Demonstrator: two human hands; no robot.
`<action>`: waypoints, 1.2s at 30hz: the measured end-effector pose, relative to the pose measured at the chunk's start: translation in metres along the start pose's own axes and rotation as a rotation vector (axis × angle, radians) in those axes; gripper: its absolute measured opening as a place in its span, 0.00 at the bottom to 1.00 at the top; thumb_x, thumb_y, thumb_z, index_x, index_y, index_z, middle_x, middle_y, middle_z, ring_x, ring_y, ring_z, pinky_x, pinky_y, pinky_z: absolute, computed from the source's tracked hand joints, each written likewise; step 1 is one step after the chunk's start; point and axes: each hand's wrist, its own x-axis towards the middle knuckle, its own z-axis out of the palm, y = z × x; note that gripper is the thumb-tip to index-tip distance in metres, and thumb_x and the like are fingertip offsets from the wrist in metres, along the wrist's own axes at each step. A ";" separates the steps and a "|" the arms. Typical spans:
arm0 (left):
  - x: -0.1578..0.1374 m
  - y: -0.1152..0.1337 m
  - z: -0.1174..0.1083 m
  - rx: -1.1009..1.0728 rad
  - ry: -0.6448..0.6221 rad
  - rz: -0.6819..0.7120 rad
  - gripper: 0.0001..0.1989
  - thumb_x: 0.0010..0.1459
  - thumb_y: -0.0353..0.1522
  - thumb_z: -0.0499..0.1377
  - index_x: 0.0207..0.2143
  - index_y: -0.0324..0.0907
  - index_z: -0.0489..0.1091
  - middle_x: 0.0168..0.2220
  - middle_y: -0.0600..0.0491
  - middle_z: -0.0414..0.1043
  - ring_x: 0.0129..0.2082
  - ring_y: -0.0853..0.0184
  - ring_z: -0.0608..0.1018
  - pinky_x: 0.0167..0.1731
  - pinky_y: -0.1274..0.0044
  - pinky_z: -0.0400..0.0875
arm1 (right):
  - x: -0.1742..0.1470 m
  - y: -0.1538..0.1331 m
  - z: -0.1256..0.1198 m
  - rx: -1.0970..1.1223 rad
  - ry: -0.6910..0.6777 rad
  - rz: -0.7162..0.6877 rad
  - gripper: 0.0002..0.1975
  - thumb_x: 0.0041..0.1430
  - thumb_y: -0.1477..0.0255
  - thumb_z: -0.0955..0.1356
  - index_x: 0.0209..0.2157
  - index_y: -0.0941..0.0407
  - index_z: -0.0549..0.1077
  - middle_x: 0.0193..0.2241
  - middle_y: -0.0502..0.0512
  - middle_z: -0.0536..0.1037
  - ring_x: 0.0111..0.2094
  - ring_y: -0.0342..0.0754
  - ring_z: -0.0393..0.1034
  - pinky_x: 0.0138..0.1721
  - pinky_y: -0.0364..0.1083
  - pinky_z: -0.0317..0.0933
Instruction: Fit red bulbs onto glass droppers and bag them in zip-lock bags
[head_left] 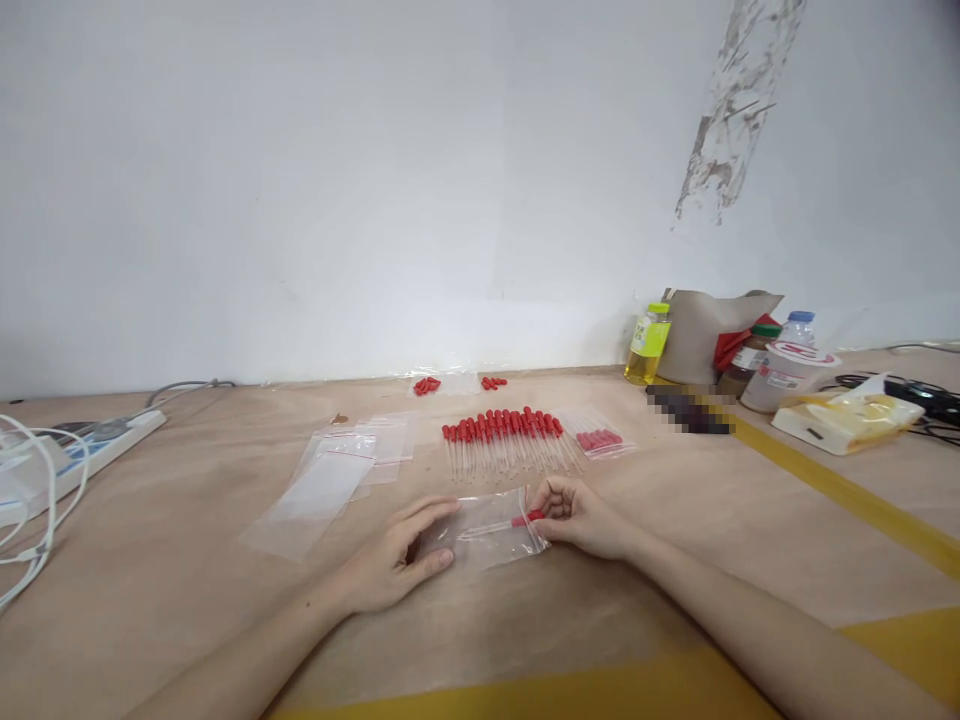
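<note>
A clear zip-lock bag [487, 550] lies between my hands, its red-lined mouth to the right. My left hand [409, 550] curls round the bag's left end, thumb below and fingers above. At the mouth, my right hand [574, 515] pinches the red bulb end of glass droppers [495, 527], whose thin tips point left inside the bag; their exact number is hard to make out. Just beyond the bag, a row of red-bulbed droppers [502, 430] lies side by side. Right of that row rests a filled zip-lock bag [596, 435] with several red bulbs showing.
Flat clear bags [330, 485] overlap at the left. Small red bulbs [427, 386] lie by the wall. A white power strip [124, 450] with cables stands far left. At the right are a yellow bottle [649, 345], a plastic cup [784, 378] and a yellow packet [847, 415].
</note>
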 end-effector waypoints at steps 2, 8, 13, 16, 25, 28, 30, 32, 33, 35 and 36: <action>0.001 -0.001 0.000 0.000 -0.035 0.029 0.22 0.58 0.40 0.51 0.54 0.48 0.58 0.57 0.51 0.55 0.55 0.60 0.61 0.52 0.66 0.58 | 0.001 0.003 0.001 -0.045 0.000 -0.002 0.11 0.40 0.67 0.72 0.24 0.57 0.68 0.19 0.46 0.70 0.20 0.39 0.62 0.24 0.40 0.57; 0.002 -0.002 0.002 0.039 -0.046 0.059 0.20 0.58 0.40 0.51 0.53 0.47 0.60 0.56 0.50 0.57 0.55 0.60 0.61 0.53 0.66 0.57 | -0.002 -0.008 0.006 -0.221 -0.078 -0.119 0.12 0.50 0.62 0.65 0.25 0.55 0.75 0.22 0.49 0.73 0.27 0.44 0.65 0.29 0.42 0.59; 0.001 -0.001 0.001 0.063 -0.044 0.011 0.20 0.60 0.40 0.48 0.54 0.49 0.58 0.56 0.52 0.57 0.55 0.61 0.60 0.53 0.67 0.57 | -0.005 -0.006 -0.007 -0.057 0.073 0.022 0.15 0.46 0.64 0.68 0.37 0.54 0.73 0.24 0.49 0.74 0.23 0.41 0.64 0.24 0.41 0.58; 0.001 -0.002 0.001 0.072 -0.040 0.012 0.21 0.59 0.40 0.49 0.55 0.49 0.57 0.56 0.52 0.57 0.56 0.62 0.59 0.54 0.67 0.56 | 0.002 -0.002 -0.025 -0.215 0.315 0.005 0.10 0.42 0.66 0.69 0.29 0.56 0.74 0.20 0.49 0.73 0.19 0.41 0.62 0.21 0.40 0.56; 0.000 -0.002 0.002 0.111 -0.068 0.015 0.21 0.61 0.40 0.47 0.56 0.48 0.55 0.57 0.52 0.54 0.56 0.63 0.58 0.54 0.68 0.55 | 0.077 -0.010 -0.097 -0.898 0.618 0.242 0.05 0.43 0.74 0.65 0.23 0.59 0.72 0.22 0.58 0.74 0.23 0.46 0.67 0.24 0.42 0.56; 0.000 -0.001 0.001 0.126 -0.091 0.002 0.21 0.61 0.40 0.45 0.56 0.48 0.54 0.58 0.52 0.53 0.57 0.63 0.57 0.55 0.68 0.54 | 0.096 -0.007 -0.102 -0.897 0.595 0.366 0.03 0.40 0.75 0.66 0.18 0.60 0.70 0.17 0.60 0.71 0.19 0.49 0.66 0.20 0.43 0.53; 0.000 0.000 0.000 0.124 -0.101 -0.003 0.22 0.61 0.41 0.45 0.57 0.48 0.54 0.58 0.52 0.53 0.57 0.62 0.57 0.55 0.68 0.54 | 0.104 -0.005 -0.101 -0.893 0.583 0.433 0.03 0.38 0.76 0.67 0.16 0.60 0.69 0.15 0.60 0.70 0.19 0.50 0.66 0.20 0.44 0.52; 0.000 0.000 0.000 0.119 -0.105 -0.002 0.22 0.61 0.41 0.46 0.57 0.48 0.54 0.58 0.52 0.53 0.57 0.62 0.57 0.55 0.68 0.54 | 0.111 -0.005 -0.098 -0.876 0.583 0.486 0.02 0.36 0.76 0.67 0.17 0.61 0.69 0.13 0.59 0.68 0.19 0.51 0.66 0.19 0.43 0.52; 0.000 0.000 -0.001 0.119 -0.104 -0.002 0.22 0.61 0.41 0.46 0.57 0.48 0.54 0.58 0.52 0.53 0.57 0.62 0.57 0.55 0.68 0.54 | 0.113 -0.006 -0.097 -0.861 0.585 0.508 0.02 0.36 0.77 0.68 0.17 0.61 0.69 0.13 0.58 0.68 0.19 0.50 0.66 0.19 0.43 0.52; 0.000 0.000 0.000 0.125 -0.103 -0.001 0.22 0.61 0.41 0.46 0.57 0.48 0.54 0.58 0.52 0.52 0.57 0.62 0.57 0.55 0.68 0.54 | 0.115 -0.009 -0.096 -0.814 0.590 0.535 0.03 0.36 0.77 0.68 0.18 0.61 0.69 0.12 0.55 0.66 0.18 0.49 0.64 0.18 0.43 0.50; 0.000 0.000 0.000 0.129 -0.102 0.000 0.22 0.61 0.41 0.46 0.57 0.48 0.54 0.58 0.52 0.52 0.57 0.62 0.57 0.55 0.68 0.54 | 0.114 -0.012 -0.096 -0.780 0.592 0.539 0.04 0.36 0.77 0.68 0.19 0.61 0.68 0.11 0.53 0.64 0.17 0.47 0.63 0.17 0.42 0.49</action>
